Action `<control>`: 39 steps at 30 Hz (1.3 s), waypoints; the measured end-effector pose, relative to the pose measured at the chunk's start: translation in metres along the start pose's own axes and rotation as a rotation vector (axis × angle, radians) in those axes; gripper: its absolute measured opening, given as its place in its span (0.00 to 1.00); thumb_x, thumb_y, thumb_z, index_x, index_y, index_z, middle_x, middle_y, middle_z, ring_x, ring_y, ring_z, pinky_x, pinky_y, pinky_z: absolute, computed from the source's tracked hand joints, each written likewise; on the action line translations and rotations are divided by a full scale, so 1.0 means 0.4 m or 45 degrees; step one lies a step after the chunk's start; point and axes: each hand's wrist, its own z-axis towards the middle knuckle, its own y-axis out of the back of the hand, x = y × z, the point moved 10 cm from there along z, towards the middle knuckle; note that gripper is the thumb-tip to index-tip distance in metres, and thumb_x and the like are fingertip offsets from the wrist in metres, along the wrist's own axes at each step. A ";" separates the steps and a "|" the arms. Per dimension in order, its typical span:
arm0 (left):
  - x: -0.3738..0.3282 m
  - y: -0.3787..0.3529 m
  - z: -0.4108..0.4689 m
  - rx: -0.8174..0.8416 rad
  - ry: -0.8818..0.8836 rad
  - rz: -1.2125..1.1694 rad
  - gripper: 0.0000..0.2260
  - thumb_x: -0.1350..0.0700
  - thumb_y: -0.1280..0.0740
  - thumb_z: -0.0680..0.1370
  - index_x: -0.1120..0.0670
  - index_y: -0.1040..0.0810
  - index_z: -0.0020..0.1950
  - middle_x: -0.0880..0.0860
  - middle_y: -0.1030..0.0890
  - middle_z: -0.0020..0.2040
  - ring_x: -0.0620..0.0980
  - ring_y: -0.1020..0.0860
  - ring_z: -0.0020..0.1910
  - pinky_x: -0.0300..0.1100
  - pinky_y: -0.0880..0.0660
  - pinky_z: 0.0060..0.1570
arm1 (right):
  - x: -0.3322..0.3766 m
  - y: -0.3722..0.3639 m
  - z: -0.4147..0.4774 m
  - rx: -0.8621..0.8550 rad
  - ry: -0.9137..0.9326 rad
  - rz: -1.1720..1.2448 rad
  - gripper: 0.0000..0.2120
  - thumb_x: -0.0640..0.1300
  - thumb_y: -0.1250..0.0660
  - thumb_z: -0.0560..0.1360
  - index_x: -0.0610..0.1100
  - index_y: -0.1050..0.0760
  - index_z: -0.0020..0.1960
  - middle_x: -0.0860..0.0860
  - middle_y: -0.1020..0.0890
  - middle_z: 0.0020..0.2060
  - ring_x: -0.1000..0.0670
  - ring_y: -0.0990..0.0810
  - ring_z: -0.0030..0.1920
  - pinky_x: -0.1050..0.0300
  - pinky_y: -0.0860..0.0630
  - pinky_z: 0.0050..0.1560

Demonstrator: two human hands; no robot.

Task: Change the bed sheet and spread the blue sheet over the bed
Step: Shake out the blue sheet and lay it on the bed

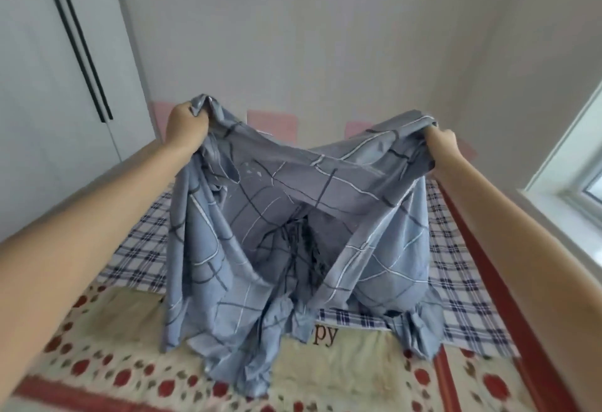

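The blue sheet, grey-blue with thin dark and white lines, hangs bunched in the air over the bed. My left hand grips its upper left edge and my right hand grips its upper right edge, both arms stretched forward and raised. The sheet sags between my hands and its lower folds trail onto the bed. Beneath it lies a white and navy checked sheet over the far part of the mattress. A cream cover with red flowers lies over the near part.
A white wardrobe with black handles stands on the left. A window is on the right above the red bed frame. Pink padded panels line the wall behind the bed.
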 end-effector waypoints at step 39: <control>-0.157 -0.400 -0.483 1.311 0.045 -0.479 0.18 0.71 0.40 0.77 0.52 0.29 0.61 0.51 0.22 0.48 0.45 0.22 0.43 0.38 0.21 0.40 | -0.080 -0.267 -0.282 0.951 0.218 0.102 0.14 0.25 0.39 0.75 0.42 0.29 0.53 0.48 0.20 0.41 0.54 0.18 0.37 0.59 0.19 0.35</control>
